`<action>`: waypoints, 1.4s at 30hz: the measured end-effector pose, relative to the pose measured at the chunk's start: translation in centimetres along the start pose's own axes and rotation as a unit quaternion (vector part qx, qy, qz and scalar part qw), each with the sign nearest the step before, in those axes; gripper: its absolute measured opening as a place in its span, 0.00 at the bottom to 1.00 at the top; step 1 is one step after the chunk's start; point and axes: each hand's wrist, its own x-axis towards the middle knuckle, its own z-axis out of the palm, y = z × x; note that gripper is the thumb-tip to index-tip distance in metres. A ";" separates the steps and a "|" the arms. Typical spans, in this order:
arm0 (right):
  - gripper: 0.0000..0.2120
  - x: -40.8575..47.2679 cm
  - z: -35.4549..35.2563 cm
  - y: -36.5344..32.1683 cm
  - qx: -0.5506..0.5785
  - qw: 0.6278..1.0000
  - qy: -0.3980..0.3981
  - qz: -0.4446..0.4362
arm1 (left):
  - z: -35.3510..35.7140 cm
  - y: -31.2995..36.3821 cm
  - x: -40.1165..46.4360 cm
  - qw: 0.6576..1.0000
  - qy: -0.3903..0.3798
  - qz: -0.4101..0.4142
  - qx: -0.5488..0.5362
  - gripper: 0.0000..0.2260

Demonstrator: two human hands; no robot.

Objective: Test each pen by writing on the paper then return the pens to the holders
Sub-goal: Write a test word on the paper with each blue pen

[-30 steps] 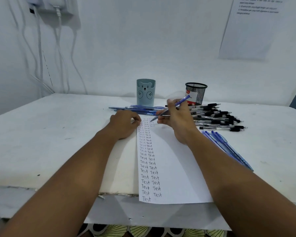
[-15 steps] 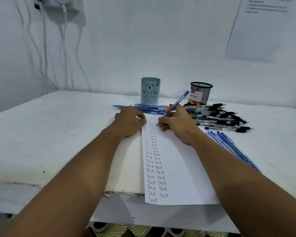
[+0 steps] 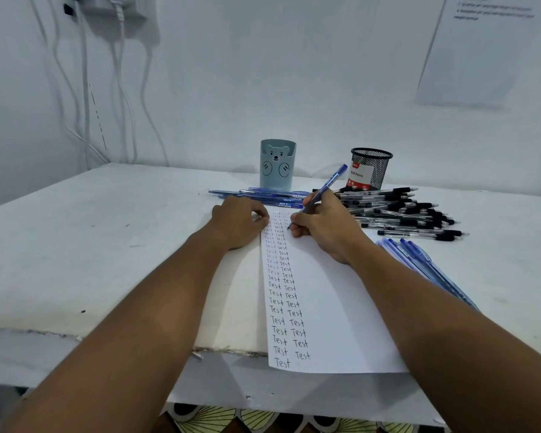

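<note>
A white paper [image 3: 331, 307] lies on the table, its near end hanging over the front edge, with two columns of "Test" down its left side. My right hand [image 3: 322, 226] grips a blue pen [image 3: 328, 184], tip down on the paper near the top of the second column. My left hand [image 3: 239, 221] rests on the paper's upper left edge with fingers curled, holding nothing. Behind stand a pale blue bear holder [image 3: 277, 165] and a black mesh holder [image 3: 370, 168].
Blue pens [image 3: 260, 195] lie in a row in front of the bear holder. A heap of black pens [image 3: 409, 214] spreads right of my right hand, and more blue pens [image 3: 425, 267] lie beside my right forearm. Cables [image 3: 85, 89] hang on the left wall.
My right hand brought the pen tip down from above the paper's top onto the second column. The left hand stays on the paper's edge. My head moved slightly.
</note>
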 end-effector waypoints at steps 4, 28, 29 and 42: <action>0.13 0.0 -0.1 -0.2 -0.008 1.000 -0.011 0.003 | 0.0 0.0 0.0 1.000 -0.003 0.001 -0.001 0.05; 0.12 -0.2 -0.3 -0.5 -0.012 1.000 0.000 0.015 | -0.1 -0.1 0.0 1.000 -0.009 0.002 0.012 0.06; 0.12 -0.2 -0.3 -0.5 -0.003 1.000 -0.003 0.018 | -0.1 -0.1 0.0 1.000 -0.009 0.002 0.011 0.06; 0.12 -0.1 -0.3 -0.4 -0.010 1.000 0.009 0.015 | 0.1 -0.4 0.2 1.000 -0.007 0.008 -0.004 0.06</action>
